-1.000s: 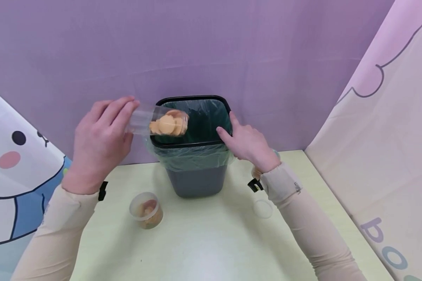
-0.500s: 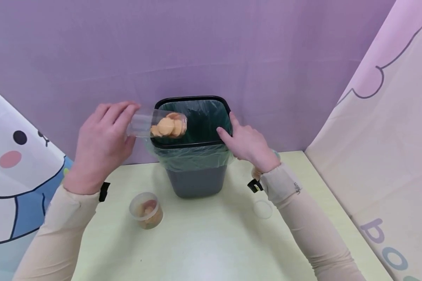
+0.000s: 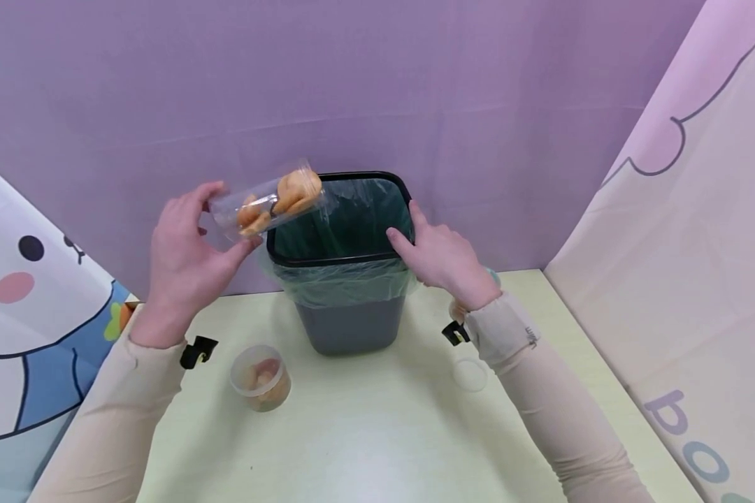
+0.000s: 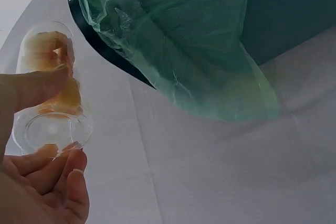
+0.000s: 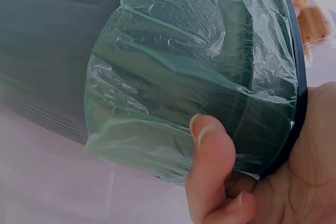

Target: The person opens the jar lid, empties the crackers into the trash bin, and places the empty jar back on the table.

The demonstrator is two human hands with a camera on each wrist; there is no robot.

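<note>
In the head view my left hand (image 3: 191,255) holds a clear plastic container (image 3: 267,199) on a slant, its far end raised over the bin's left rim. Tan, round, cookie-like pieces (image 3: 298,190) lie inside it in two clumps. Thumb and fingertips pinch the container's near end, as the left wrist view shows; which end is open I cannot tell. My right hand (image 3: 443,258) grips the right rim of a grey trash can (image 3: 350,328) with a black rim. Fingers (image 5: 212,158) of that hand curl down outside, over the green liner bag (image 5: 173,61).
A small translucent tub (image 3: 261,381) holding brownish pieces stands on the pale table (image 3: 358,433), front left of the can. A clear round lid (image 3: 470,374) lies at the right. Behind hangs a purple cloth (image 3: 509,140). Another container is partly hidden behind my right wrist.
My left hand has turned, and the container's far end has swung up and back. The pieces inside have shifted and split into two clumps. My right hand has stayed on the rim.
</note>
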